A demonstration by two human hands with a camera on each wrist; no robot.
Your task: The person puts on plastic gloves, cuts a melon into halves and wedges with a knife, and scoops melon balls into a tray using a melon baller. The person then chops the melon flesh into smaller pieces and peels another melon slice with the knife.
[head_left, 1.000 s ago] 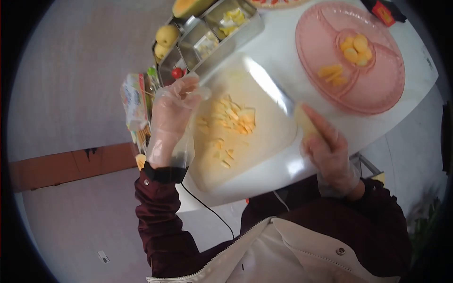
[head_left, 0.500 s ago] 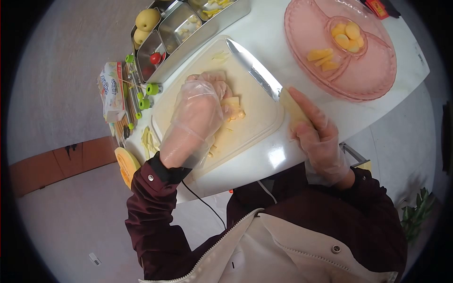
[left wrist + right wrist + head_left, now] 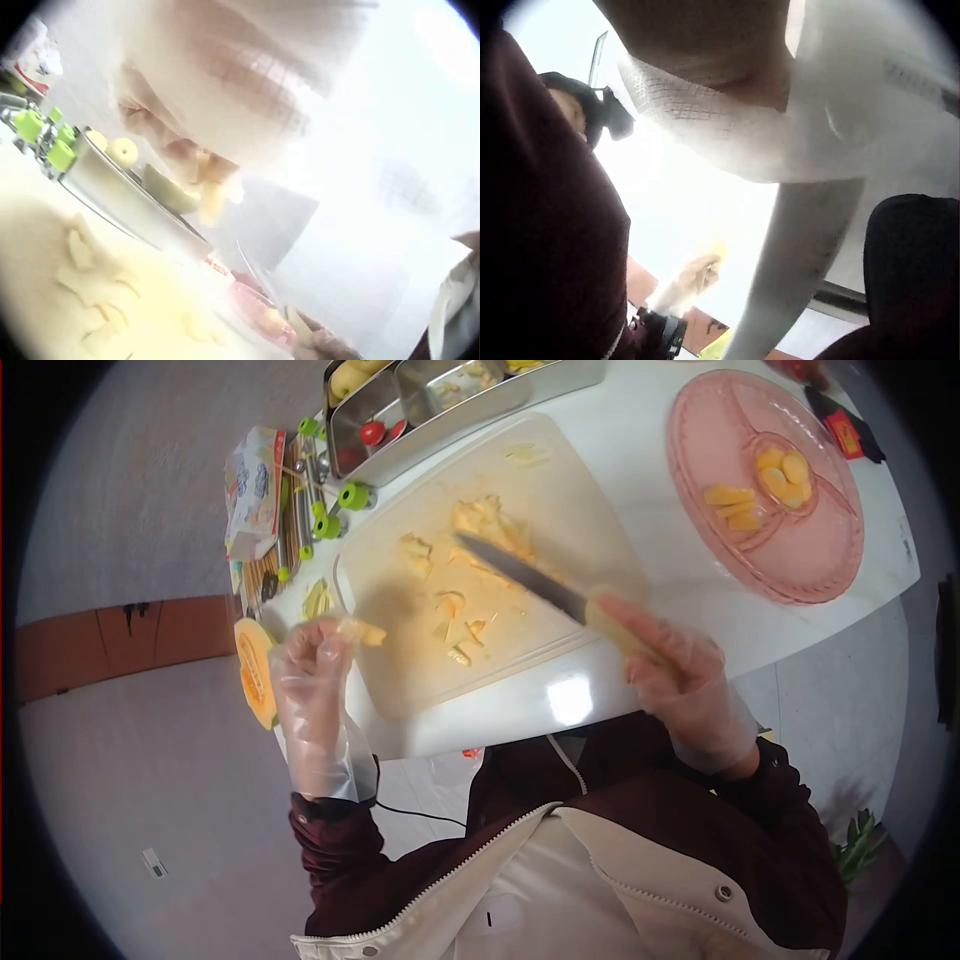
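My left hand (image 3: pixel 315 675), in a clear plastic glove, is raised at the left edge of the cutting board (image 3: pixel 590 530). Between thumb and fingertips it pinches a pale orange melon piece (image 3: pixel 370 633), which also shows below the fingers in the left wrist view as a melon piece (image 3: pixel 212 202). My gloved right hand (image 3: pixel 690 685) grips the pale handle of a kitchen knife (image 3: pixel 525 573). The blade points left over the board, its tip overlapping a heap of melon scraps (image 3: pixel 485 520) in the head view. Several thin melon trimmings (image 3: pixel 455 630) lie nearer me.
A pink divided plate (image 3: pixel 700 440) with melon balls and sticks stands on the right. Behind the board is a steel compartment tray (image 3: pixel 480 410) holding fruit. To the left are green-ended tools (image 3: pixel 325 525), a tissue pack (image 3: pixel 255 490) and a cut melon half (image 3: pixel 255 675).
My left hand went down onto the melon pieces, then drew back left with one piece. The knife swung from the board's right side to point left across it. The head view shifted.
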